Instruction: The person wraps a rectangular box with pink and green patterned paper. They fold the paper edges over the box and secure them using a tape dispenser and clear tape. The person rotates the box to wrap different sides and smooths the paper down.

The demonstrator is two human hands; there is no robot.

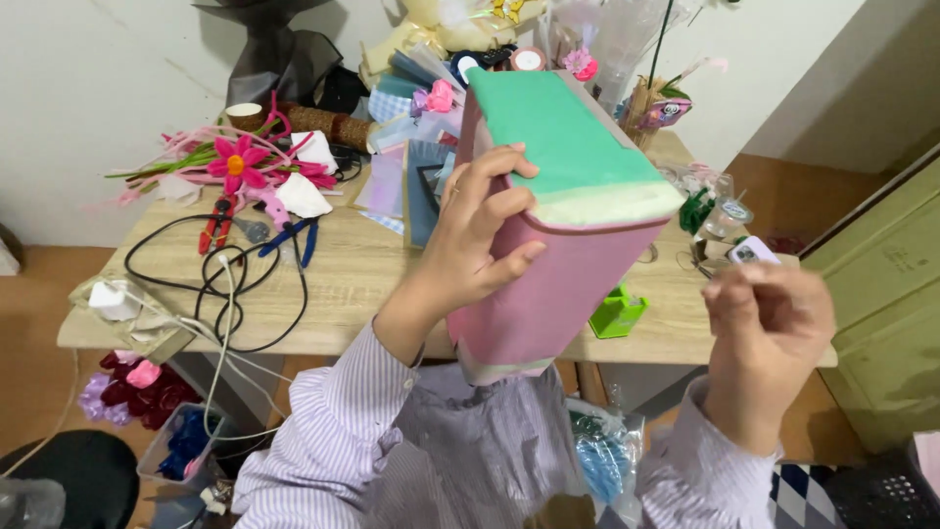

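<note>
My left hand (480,240) lifts a stack of pink and green paper sheets (558,196) above the table (362,284), fingers (504,201) clamped on its left edge, while my right hand (769,323), right of the stack, curls loosely closed on nothing.

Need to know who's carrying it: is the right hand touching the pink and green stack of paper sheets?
Apart. The head view shows the right hand clear of the stack, with table between; only the left hand grips it.

Pink flower (236,163), black cables (211,284), wooden table (362,284)
</note>
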